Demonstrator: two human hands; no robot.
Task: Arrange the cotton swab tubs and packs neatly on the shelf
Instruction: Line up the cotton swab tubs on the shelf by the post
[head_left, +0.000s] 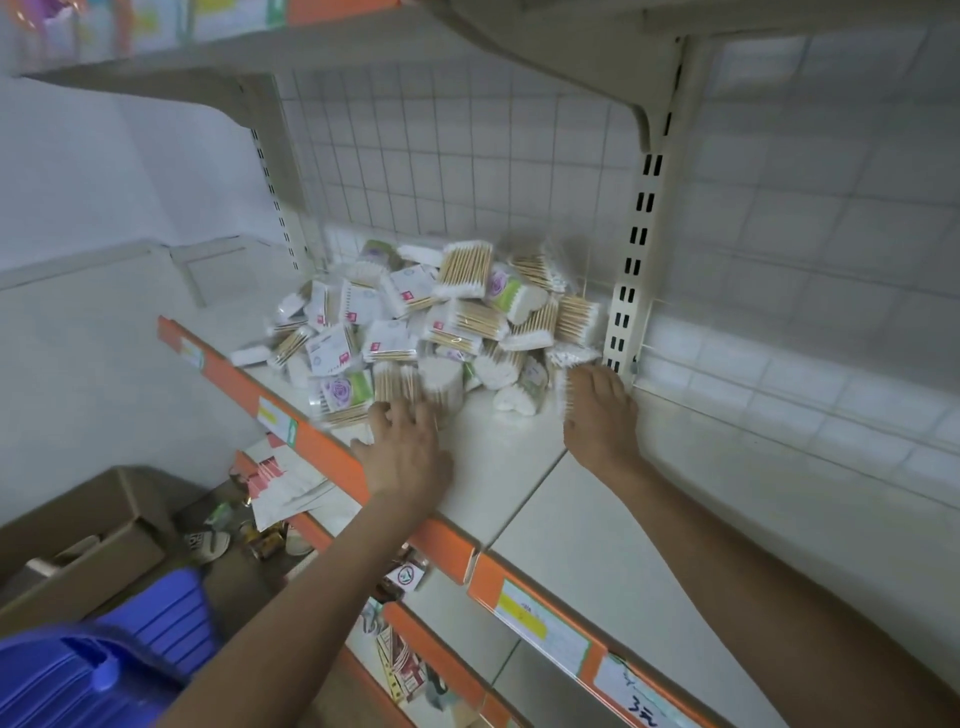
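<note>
Wood-stick swab packs (467, 322) heaped, glossy wrap; L hand (405, 447), R hand (602, 415) touching.

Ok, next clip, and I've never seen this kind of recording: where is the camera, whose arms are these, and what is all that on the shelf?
No robot here: a person wears one wide-angle camera on the head, looking forward and down, so both bare arms are their own. The white shelf carries a loose pile of cotton swab packs and tubs near the wire grid at the back. The left hand reaches into the front of the pile, fingers on some packs; the right hand touches a pack at the pile's right edge, beside the slotted upright post. Blur hides whether either hand really grips anything. Lower left, on the floor, are a cardboard box and a blue plastic item.
</note>
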